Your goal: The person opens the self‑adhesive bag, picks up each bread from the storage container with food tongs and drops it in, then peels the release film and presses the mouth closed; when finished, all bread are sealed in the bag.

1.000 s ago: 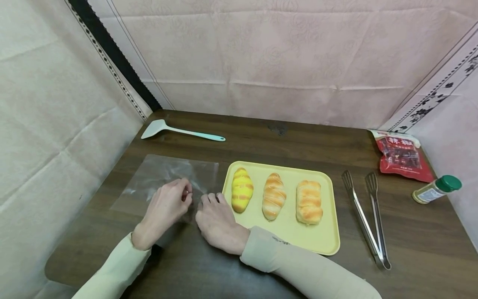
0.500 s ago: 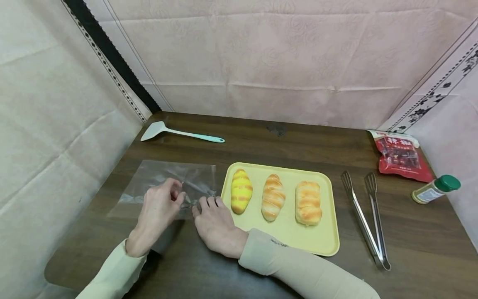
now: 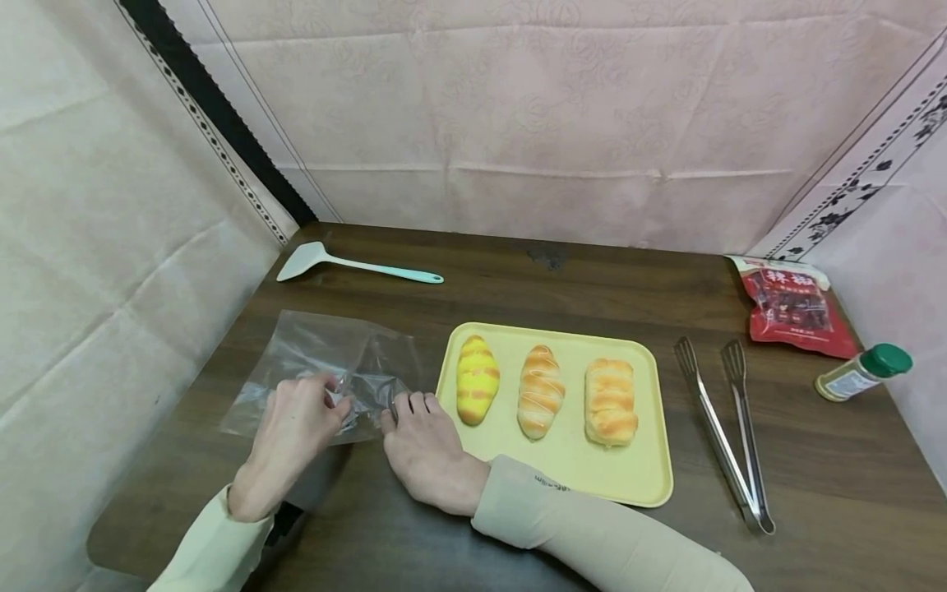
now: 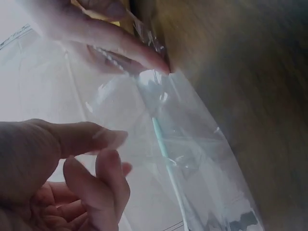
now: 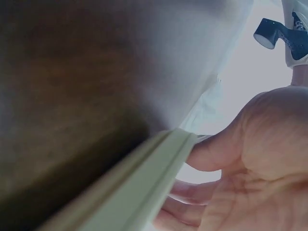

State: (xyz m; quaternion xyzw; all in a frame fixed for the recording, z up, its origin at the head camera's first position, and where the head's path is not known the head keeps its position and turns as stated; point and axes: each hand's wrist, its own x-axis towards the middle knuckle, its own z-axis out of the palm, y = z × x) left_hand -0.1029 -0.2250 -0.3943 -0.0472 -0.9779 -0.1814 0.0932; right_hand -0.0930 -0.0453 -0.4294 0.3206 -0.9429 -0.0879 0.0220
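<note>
Wood-grain tabletop (image 3: 629, 292) bears a clear plastic bag (image 3: 318, 339), its edge pinched by the right hand (image 3: 431, 450); the left hand (image 3: 292, 427) half-curls over it, grip unclear. White characters (image 3: 792, 281) on the red packet (image 3: 793, 311) are illegible.

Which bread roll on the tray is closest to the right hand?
The yellow, brown-banded roll, leftmost on the tray, beside the right hand. The middle roll and rectangular roll are golden-brown and farther right.

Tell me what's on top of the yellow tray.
In a row on the tray: a yellow bread, a swirled golden bread and a blocky golden bread. The right hand and sleeve cover its near-left part; anything beneath cannot be seen.
</note>
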